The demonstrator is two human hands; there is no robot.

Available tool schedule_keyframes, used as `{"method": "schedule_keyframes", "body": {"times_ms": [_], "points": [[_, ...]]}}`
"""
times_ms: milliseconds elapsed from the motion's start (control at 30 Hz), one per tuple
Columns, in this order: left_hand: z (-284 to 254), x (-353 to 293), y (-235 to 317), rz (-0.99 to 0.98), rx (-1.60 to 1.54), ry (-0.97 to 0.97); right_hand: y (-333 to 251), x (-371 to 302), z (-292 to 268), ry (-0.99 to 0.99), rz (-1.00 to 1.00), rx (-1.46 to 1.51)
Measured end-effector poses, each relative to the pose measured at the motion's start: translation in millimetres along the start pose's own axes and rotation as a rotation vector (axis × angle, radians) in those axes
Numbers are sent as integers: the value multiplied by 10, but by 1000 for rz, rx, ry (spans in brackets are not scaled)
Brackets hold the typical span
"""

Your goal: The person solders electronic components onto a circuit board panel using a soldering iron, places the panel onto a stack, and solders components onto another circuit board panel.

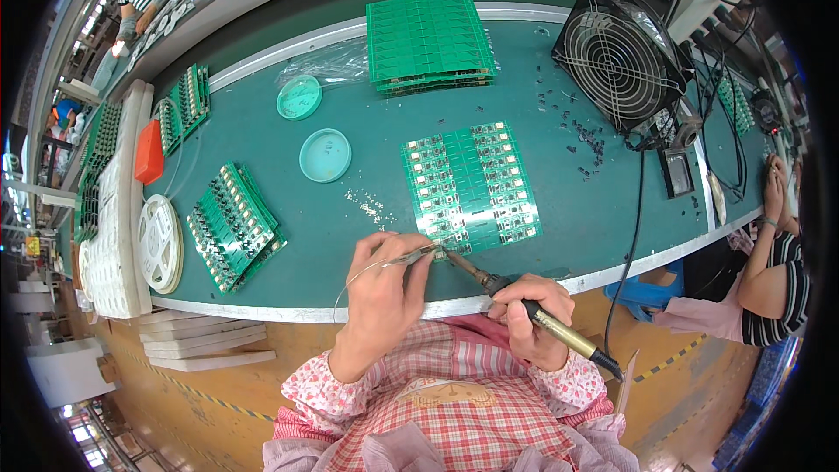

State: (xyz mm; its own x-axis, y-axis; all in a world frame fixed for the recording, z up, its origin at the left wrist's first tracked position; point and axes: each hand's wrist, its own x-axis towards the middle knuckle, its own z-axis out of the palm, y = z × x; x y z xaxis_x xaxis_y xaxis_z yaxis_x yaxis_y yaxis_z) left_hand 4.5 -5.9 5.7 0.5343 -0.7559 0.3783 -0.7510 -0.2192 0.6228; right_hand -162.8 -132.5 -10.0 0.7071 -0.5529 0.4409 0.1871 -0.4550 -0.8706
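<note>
My left hand point(384, 284) pinches a thin wire point(407, 257) by the circuit board point(472, 183)'s near-left corner; my right hand point(533, 319) grips the soldering iron point(564, 334), its length slanting forward and left toward it. The board lies on the desk point(572, 249) just beyond both hands (the left is nearer), its component columns point(511, 179) running away from me.

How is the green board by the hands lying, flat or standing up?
Flat: the green board lies face up on the teal table, its rows of small pale parts showing.
</note>
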Motion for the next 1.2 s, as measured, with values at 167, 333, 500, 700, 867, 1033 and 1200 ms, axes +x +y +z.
{"method": "schedule_keyframes", "body": {"times_ms": [167, 333, 500, 700, 867, 1033, 1200], "points": [[10, -1, -8, 6, 13, 2, -2, 30, 26, -10, 14, -11], [3, 6, -3, 4, 11, 3, 16, 4, 8, 5, -1, 12], [-7, -7, -23, 14, -2, 4, 5, -52, -25, 65, -25, 21], [-137, -99, -114, -173, -17, 102, 41, -128, 26, 201, 29, 23], [-176, -145, -208, -200, 31, 144, 75, -166, 52, 233, 67, 15], [-166, -121, -197, -211, 67, 169, 70, -147, 38, 220, 45, -27], [-131, -58, -219, -212, 102, 218, 81, -177, 52, 225, 73, -18]]}}
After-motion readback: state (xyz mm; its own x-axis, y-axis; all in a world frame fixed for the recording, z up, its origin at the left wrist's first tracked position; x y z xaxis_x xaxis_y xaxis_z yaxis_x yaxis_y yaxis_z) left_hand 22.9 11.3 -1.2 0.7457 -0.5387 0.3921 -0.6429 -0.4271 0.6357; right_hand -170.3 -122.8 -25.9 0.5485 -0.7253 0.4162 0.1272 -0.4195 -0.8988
